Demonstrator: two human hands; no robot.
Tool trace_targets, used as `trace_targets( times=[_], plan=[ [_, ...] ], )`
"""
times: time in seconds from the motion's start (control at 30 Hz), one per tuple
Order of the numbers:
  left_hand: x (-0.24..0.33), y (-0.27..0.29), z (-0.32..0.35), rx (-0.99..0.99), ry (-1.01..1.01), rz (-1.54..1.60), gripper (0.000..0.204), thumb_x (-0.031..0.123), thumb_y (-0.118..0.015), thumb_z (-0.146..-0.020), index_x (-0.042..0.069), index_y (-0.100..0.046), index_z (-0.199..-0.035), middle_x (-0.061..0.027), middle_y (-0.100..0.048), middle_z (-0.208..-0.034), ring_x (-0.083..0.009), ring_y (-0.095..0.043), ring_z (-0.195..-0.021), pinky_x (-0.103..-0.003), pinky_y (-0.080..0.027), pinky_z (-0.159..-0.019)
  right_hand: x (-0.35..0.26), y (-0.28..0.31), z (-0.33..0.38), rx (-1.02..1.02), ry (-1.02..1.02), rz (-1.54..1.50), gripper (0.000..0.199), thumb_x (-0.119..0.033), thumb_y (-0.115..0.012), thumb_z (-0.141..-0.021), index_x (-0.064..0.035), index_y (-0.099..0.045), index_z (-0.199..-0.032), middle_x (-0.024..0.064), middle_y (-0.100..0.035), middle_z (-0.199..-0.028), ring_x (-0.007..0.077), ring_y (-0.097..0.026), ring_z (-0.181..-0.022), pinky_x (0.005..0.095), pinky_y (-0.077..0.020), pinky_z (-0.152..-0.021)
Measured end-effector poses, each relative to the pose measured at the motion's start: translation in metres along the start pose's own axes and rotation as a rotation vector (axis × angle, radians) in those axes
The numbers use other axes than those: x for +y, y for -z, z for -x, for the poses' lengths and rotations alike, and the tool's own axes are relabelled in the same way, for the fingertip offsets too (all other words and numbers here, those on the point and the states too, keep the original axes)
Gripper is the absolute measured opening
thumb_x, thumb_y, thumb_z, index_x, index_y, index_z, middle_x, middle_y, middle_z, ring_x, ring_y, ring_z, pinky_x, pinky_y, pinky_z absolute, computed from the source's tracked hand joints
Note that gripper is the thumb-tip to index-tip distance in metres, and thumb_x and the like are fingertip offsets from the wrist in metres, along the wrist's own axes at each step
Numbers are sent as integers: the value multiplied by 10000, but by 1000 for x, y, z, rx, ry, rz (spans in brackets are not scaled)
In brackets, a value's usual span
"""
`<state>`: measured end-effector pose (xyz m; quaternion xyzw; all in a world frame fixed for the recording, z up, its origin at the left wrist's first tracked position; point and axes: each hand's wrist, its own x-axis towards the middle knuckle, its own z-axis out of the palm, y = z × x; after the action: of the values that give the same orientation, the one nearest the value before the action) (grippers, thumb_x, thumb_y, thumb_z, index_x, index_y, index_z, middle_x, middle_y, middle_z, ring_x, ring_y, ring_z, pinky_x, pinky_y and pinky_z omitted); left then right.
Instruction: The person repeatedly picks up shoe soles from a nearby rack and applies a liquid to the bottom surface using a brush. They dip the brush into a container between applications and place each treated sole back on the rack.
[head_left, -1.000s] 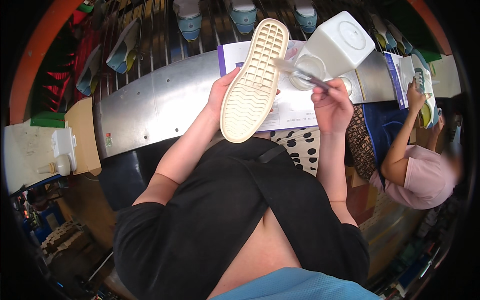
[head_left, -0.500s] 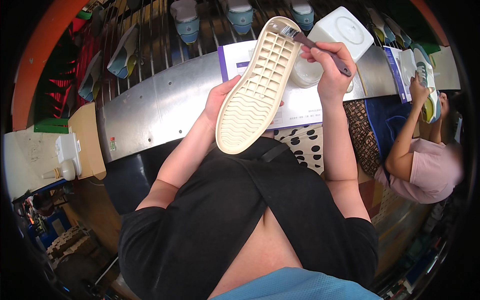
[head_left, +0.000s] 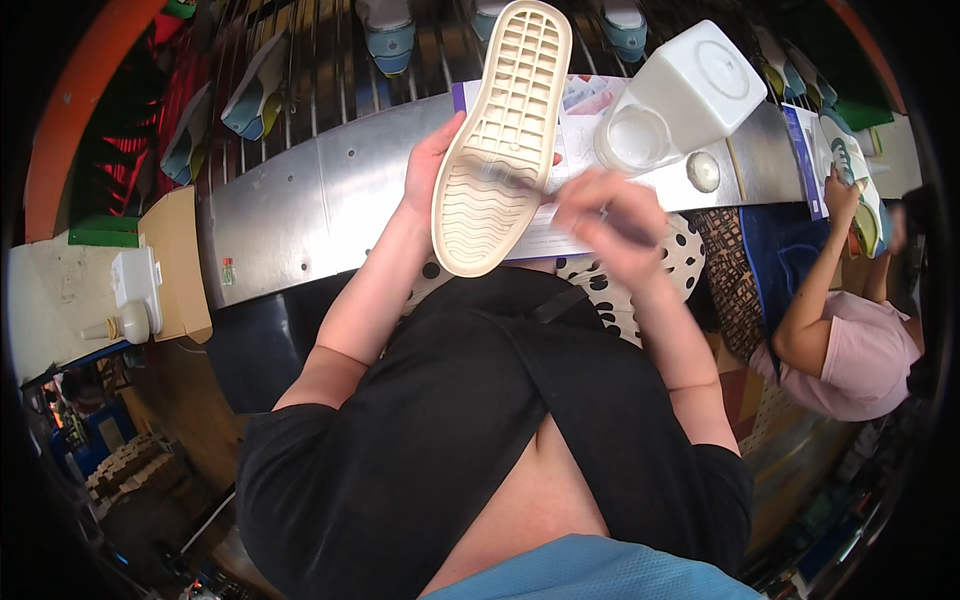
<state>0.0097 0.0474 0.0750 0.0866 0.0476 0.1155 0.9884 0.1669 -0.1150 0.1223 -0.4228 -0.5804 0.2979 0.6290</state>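
Note:
A cream shoe sole [head_left: 490, 215] is held up with its hollow side facing me, showing a grid in one half and wavy ridges in the other. My left hand [head_left: 428, 170] grips it by the left edge, its fingers partly hidden behind. In my right hand [head_left: 615, 225], blurred by motion, is a brush [head_left: 525, 185] with a dark handle. The bristles are at the wavy part of the sole, just below the grid. Behind my right hand stands a clear jar [head_left: 635, 138] beside a white square-sided bottle [head_left: 695, 85]; a round white lid [head_left: 703, 172] lies nearby.
Papers with a purple edge [head_left: 458, 97] lie on the metal bench [head_left: 290, 200]. Beyond it, a roller conveyor [head_left: 320, 60] carries several blue-and-grey shoes [head_left: 388, 38]. At the right a co-worker [head_left: 845, 350] in pink holds a shoe [head_left: 855, 185]. Cardboard [head_left: 175, 270] stands at the left.
My right hand has brought the brush down from the sole's gridded end to its wavy part. The sole has shifted slightly upward in my left hand. More of the jar and lid now shows.

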Motion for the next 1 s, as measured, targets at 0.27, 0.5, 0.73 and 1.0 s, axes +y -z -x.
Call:
trace_targets(
  times=[0.27, 0.5, 0.73, 1.0],
  plan=[
    [-11, 7, 0, -190, 23, 142, 652, 435, -351, -1048, 13, -332, -1544, -262, -430, -1515, -486, -442, -1364, -641, -413, -1084, 8, 13, -50, 149, 113, 329, 121, 52, -662, -857, 14, -698, -966, 81, -713, -905, 134, -684, -813, 252, -536, -741],
    [-2, 11, -3, -129, -140, 134, 605, 407, -335, -1049, -14, -431, -1474, -263, -527, -1427, -386, -589, -1252, -523, -478, -1077, 6, -18, -29, 330, 36, 391, 163, 107, -673, -780, 30, -675, -924, 157, -709, -914, 263, -714, -818, 312, -555, -736],
    [10, -3, -17, -169, -160, 147, 728, 531, -405, -999, 153, -254, -1603, -172, -257, -1632, -528, -274, -1446, -726, -405, -1032, -25, -39, -12, -163, 68, 207, 174, 86, -695, -763, 16, -689, -922, 151, -709, -905, 290, -712, -800, 317, -553, -701],
    [34, -6, -15, -218, -133, 6, 781, 544, -427, -980, 134, -224, -1612, -186, -184, -1657, -534, -307, -1423, -694, -404, -1044, -14, -39, -25, -181, -14, 100, 186, 92, -654, -790, 8, -693, -951, 129, -709, -905, 254, -713, -823, 311, -549, -754]
  ],
)
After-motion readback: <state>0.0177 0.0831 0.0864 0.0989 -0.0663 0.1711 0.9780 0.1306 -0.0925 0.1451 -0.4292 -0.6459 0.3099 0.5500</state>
